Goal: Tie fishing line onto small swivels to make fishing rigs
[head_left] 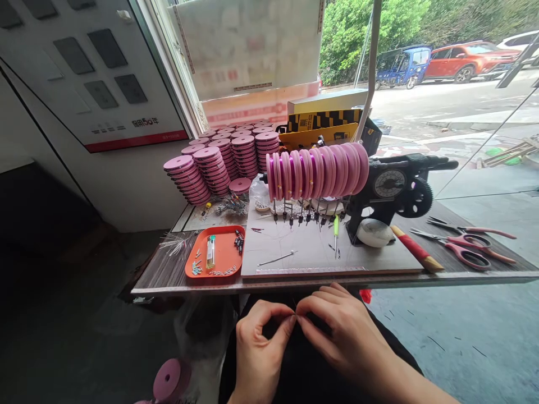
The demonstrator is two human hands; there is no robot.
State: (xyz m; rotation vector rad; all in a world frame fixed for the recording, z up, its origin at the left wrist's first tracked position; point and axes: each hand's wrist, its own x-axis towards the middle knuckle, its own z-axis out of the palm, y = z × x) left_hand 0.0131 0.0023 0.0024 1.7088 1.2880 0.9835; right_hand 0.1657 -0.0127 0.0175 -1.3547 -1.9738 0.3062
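My left hand and my right hand meet over my lap, just below the table's front edge. Thumb and index finger of each are pinched together, tip against tip; whatever they hold is too small to make out. Beyond them, a row of pink discs is mounted on a black winding device with a dial and gear. Small black pieces hang below the discs. A pale board lies under them, with a green-handled tool on it.
An orange tray holds a small bottle and little parts. Stacked pink spools stand at the back left. Red-handled scissors and a red-wrapped stick lie at the right. More pink spools are low at the left.
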